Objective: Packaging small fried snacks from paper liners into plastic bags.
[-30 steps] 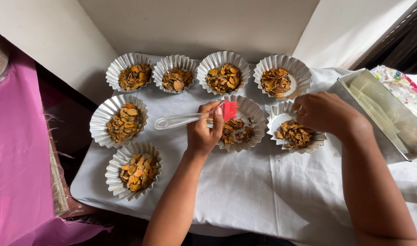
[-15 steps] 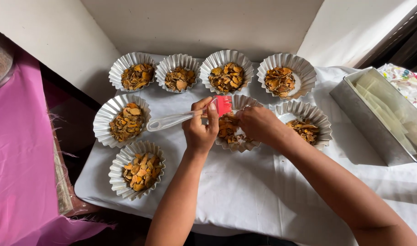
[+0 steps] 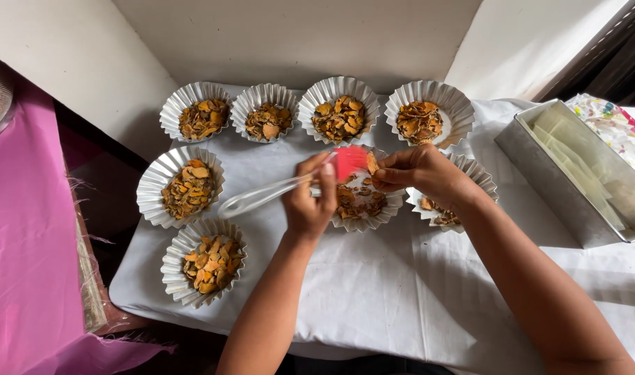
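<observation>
On the left of the white-clothed tabletop (image 3: 373, 292) I see two fluted white paper cups of orange-brown dried slices (image 3: 185, 189), one above the other, with four more along the back. My left hand (image 3: 309, 203) is closed around the clear plastic handle of a red-headed silicone brush (image 3: 348, 162), handle end pointing left and the red head held over the middle fluted paper cup (image 3: 359, 205). My right hand (image 3: 420, 173) meets it from the right, fingertips pinched at the brush head, apparently on a slice stuck there. I judge it best to keep the brush steady above that cup so any loosened piece falls inside. Further right sits a rectangular metal tin of pale strips (image 3: 574, 173).
</observation>
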